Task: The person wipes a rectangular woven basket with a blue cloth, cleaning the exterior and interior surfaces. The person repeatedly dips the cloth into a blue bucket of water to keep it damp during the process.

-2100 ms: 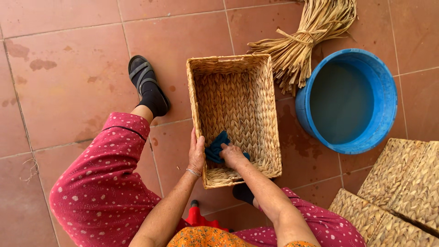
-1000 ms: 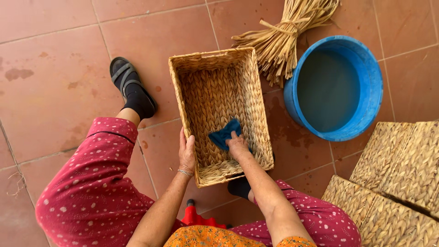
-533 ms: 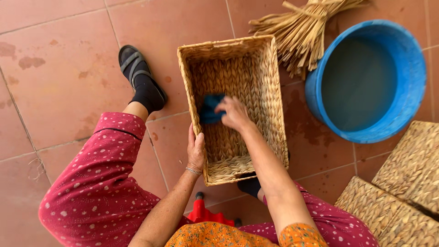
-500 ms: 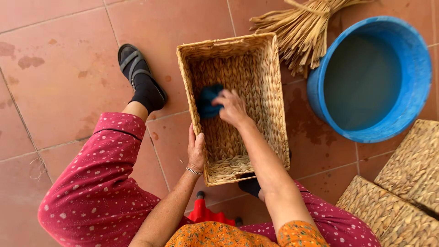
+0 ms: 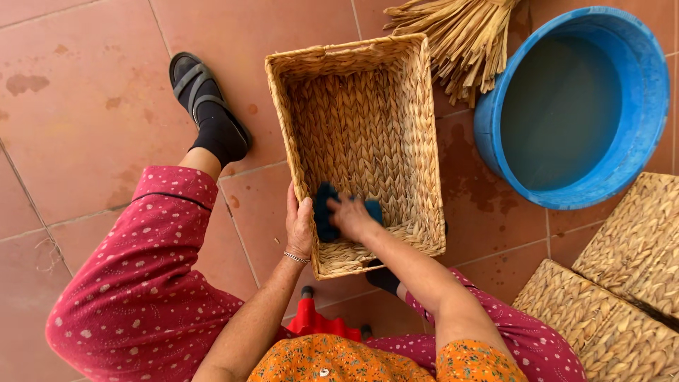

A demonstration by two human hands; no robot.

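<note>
Since half a second ago our right hand point(image 5: 351, 214) has come back from the far middle of the basket point(image 5: 417, 134) to its near end, and the blue cloth point(image 5: 325, 212) has come with it.

We sit over a floor of reddish tiles point(image 5: 85, 141), our legs in dotted pink trousers point(image 5: 141, 297) spread to either side, one foot in a black sock and sandal point(image 5: 209, 113) out to the left. To the right stands a round blue tub point(image 5: 573, 106) with water in it, and behind the basket lies a bundle of dry straw point(image 5: 460, 35). Two more woven pieces point(image 5: 622, 283) lie at the lower right.

The rectangular woven basket rests open on the tiles between our knees. Our left arm reaches forward, and the left hand point(image 5: 299, 226) grips the near left wall of the basket, thumb inside, palm and fingers against the outside. Our right arm runs in over the near rim, wrist bent down, and the right hand presses flat on the cloth, fingers curled onto it. The cloth lies on the basket's bottom at the near left corner, partly hidden under that hand.
</note>
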